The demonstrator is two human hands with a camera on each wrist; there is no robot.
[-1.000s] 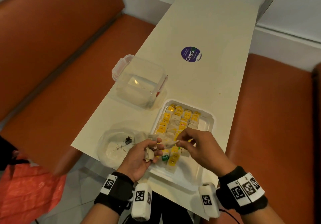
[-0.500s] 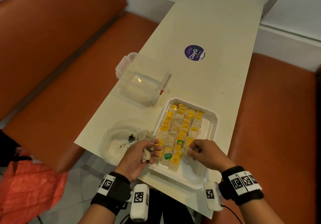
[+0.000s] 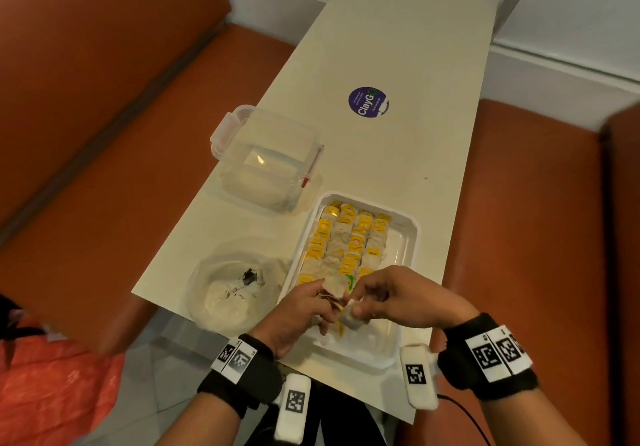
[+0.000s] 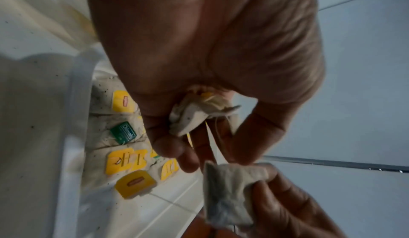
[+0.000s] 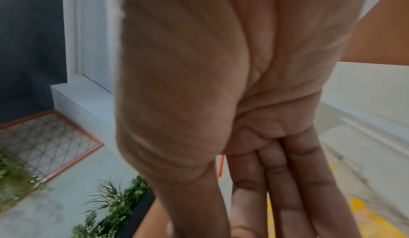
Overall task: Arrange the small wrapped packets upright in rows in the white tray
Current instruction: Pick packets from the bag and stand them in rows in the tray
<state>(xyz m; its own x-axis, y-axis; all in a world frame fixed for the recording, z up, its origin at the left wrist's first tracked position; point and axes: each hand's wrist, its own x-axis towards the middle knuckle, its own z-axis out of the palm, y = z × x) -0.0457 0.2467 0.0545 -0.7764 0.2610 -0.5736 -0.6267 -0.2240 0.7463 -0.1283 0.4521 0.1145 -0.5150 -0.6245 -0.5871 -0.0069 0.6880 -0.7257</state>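
- Packets: a bunch sits crumpled in the left hand, fingers curled round it, over the near end of the white tray; in the left wrist view strings hang down from the bunch.
- One loose packet is pinched at its corner by the right hand, just beside the left hand and above the tray's near end; the right grip is narrow, thumb and fingertips closed on the paper.
- In the right wrist view the palm and straight-looking fingers fill the frame and the held packet cannot be seen there.
- Both wrists wear black bands with printed square markers.
- Past the hands, rows of packets with yellow tags fill the far part of the tray, packed side by side; one green tag shows among them near the left hand.
- Left of the tray, a crumpled clear plastic bag lies on the counter at its near edge.
- Farther back on the left stands a clear lidded container with clip latches.
- Beyond that, a round purple sticker is stuck on the counter.
- Orange bench seats run along both sides.
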